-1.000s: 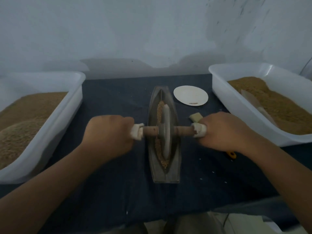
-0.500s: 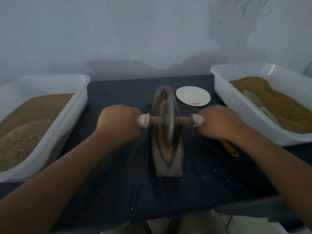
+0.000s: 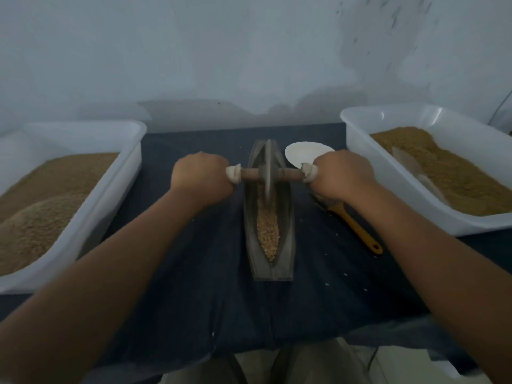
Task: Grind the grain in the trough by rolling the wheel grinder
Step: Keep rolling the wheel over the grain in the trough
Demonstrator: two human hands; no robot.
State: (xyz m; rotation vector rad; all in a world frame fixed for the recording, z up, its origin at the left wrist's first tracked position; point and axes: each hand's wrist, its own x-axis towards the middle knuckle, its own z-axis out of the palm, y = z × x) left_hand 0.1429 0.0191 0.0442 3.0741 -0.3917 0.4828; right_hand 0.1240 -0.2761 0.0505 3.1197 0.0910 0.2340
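1. Head view: the wheel grinder (image 3: 267, 173) stands on edge near the far end of the trough (image 3: 288, 239), which lies lengthwise on the dark cloth (image 3: 194, 273) between two white tubs. The grain (image 3: 268, 228) fills the groove from the wheel to the near tip.
2. The disc looks like stone or metal, so I judge it heavy and rigid, with its own weight doing the crushing. On so narrow a rim it would tip sideways under uneven pressure.
3. The place to hold it is the wooden axle (image 3: 250, 174), one hand on each side of the disc, at the pale wrapped ends.
4. The grain is loose and light, and is likely to slide aside or spill over the trough wall under a fast pass.
5. The left hand (image 3: 201, 178) is a fist curled round the left axle end, knuckles up. The right hand (image 3: 343, 176) grips the right end the same way.
6. Both forearms stretch forward, roughly level and symmetrical.
7. The wheel's lower edge is blurred, so it probably sits in the groove, but contact is unclear.
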